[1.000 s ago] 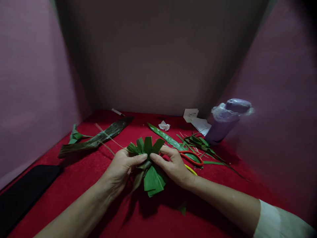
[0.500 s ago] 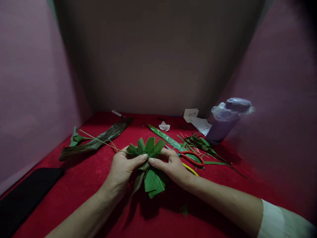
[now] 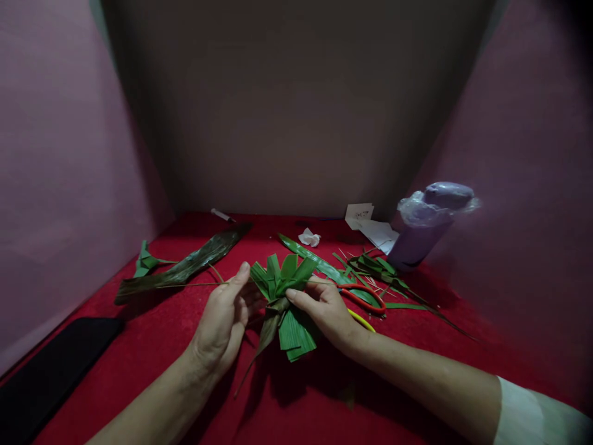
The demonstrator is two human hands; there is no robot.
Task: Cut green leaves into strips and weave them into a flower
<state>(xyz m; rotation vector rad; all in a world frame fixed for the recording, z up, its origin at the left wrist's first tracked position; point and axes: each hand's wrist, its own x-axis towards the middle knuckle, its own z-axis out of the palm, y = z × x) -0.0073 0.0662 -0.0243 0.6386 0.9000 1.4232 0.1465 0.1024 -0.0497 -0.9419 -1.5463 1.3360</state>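
Note:
A bundle of folded green leaf strips fans out like a flower above the cloth, with a brown dried leaf wrapped about its middle and trailing down. My right hand pinches the bundle at its centre, thumb in front and fingers behind. Beside its left edge is my left hand, thumb raised and apart from the fingers, which are partly hidden behind the leaves. A thin fibre strand runs out leftward past the left hand. Scissors with red and yellow handles lie just beyond my right hand.
Red cloth covers the table. A long dark leaf, a folded leaf piece and a black phone-like slab lie left. Leaf scraps, a green leaf, crumpled tissue and a purple plastic-wrapped container stand right and behind.
My left thumb has lifted off the bundle and the left hand has turned and drawn away from it. The right hand still pinches it. The strand at left now lies flatter.

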